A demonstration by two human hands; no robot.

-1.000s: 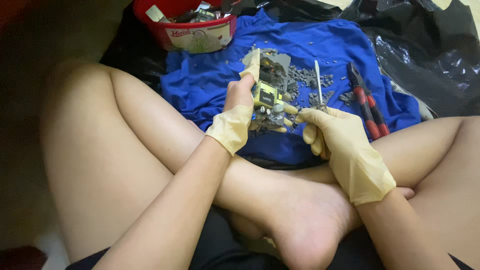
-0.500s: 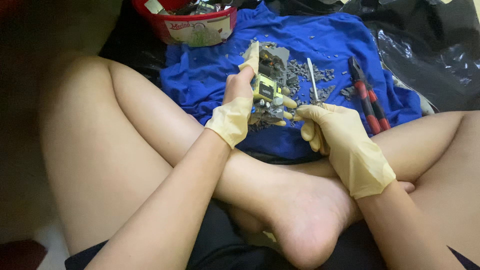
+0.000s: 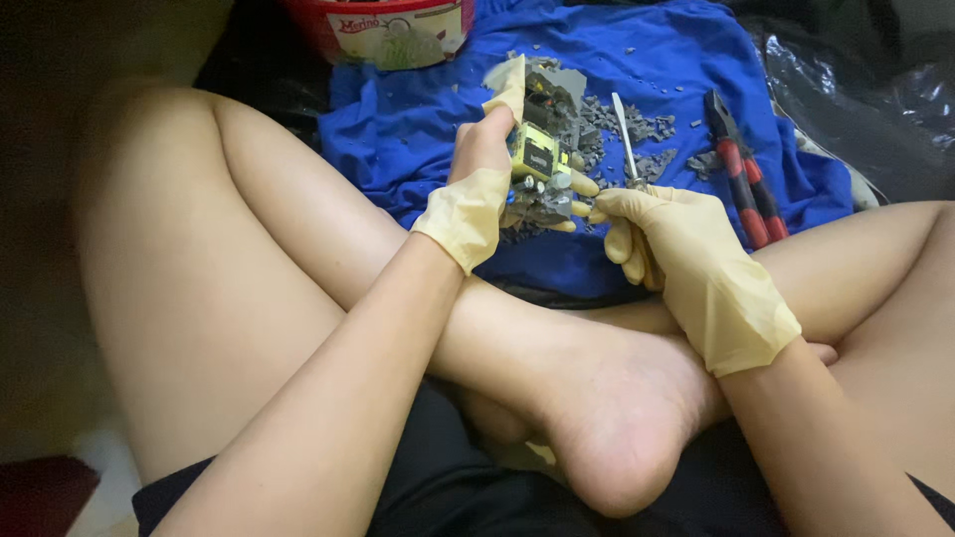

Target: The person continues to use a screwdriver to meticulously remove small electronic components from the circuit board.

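Blue cloth [image 3: 418, 139] carries it all. Red tub [image 3: 383, 30] at its far-left corner, contents cut off. Mid-cloth: left hand [image 3: 476, 189] grip clamped on yellow-grey circuit board [image 3: 542, 159], components exposed; right hand [image 3: 686, 259] grip closed around metal tool [image 3: 625, 134]. Grey chips [image 3: 647, 129] around.

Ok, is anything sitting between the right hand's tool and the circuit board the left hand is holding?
Nothing visible. The left hand holds the circuit board over the blue cloth; the right hand is right beside it, its thin metal tool pointing up alongside. Grey fragments lie behind, the red-handled pliers off to the right.
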